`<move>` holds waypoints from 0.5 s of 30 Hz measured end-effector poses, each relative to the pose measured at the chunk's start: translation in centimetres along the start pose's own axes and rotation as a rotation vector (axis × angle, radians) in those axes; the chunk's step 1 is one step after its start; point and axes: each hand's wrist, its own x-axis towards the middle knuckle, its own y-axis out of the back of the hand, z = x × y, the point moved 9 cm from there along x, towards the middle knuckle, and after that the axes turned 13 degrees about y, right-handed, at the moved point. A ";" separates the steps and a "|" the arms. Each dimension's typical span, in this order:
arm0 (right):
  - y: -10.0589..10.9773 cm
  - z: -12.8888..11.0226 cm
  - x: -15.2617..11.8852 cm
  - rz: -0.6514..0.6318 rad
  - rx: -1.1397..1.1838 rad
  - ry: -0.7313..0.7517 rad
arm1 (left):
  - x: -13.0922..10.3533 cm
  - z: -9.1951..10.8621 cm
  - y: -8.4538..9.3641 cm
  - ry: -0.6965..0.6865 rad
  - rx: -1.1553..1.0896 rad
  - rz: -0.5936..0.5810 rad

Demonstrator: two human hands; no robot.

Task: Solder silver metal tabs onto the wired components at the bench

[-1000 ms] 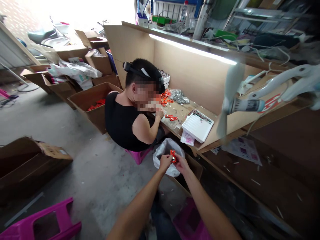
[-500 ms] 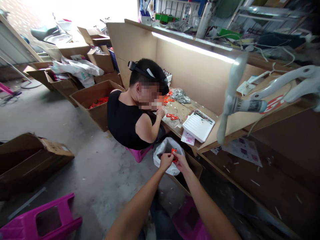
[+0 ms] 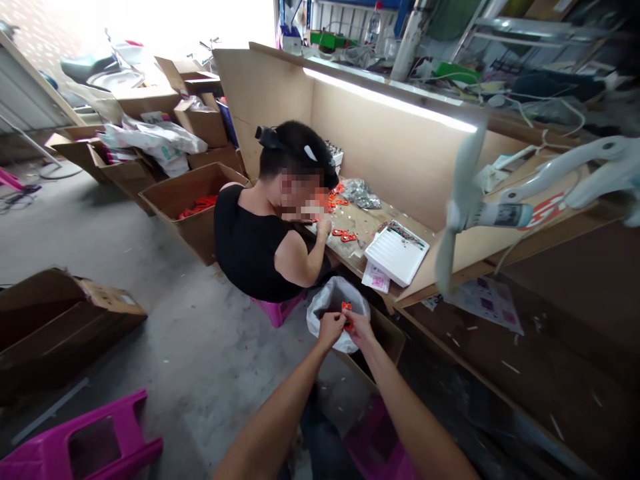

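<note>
Both my hands meet over a bin lined with a white bag [image 3: 320, 303]. My right hand [image 3: 361, 329] grips a small orange plastic part [image 3: 346, 307], which sticks up past the fingers. Right beside it, my left hand [image 3: 332, 327] has its fingers pinched together at the part's left edge; whether they hold something small is hidden. More orange parts [image 3: 345, 235] of similar look lie on the workbench [image 3: 345, 250] ahead of my hands.
A co-worker in a black top [image 3: 250, 247] sits left of the bin at the bench. A white ribbed tray [image 3: 397, 253] rests near the bench edge. A fan [image 3: 463, 207] juts in from the right. Cardboard boxes [image 3: 195, 213] and a pink stool [image 3: 90, 433] stand left.
My hands have dropped slightly with the orange part, and less of it shows above the fingers. The co-worker's head and arm have shifted a little.
</note>
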 end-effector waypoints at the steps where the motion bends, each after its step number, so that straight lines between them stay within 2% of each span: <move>1: 0.1 -0.2 -0.3 -0.003 -0.004 -0.019 | -0.2 0.0 0.1 -0.005 -0.010 -0.005; 7: 0.5 -3.0 -2.5 -0.047 -0.012 -0.052 | -3.3 0.5 2.1 -0.099 -0.079 -0.040; 10: -0.9 -3.5 -4.1 -0.127 -0.018 -0.069 | -5.8 0.9 3.6 -0.156 -0.106 -0.044; 15: -3.9 -2.8 -7.0 -0.255 -0.044 -0.094 | -9.7 1.1 6.5 -0.200 -0.112 0.011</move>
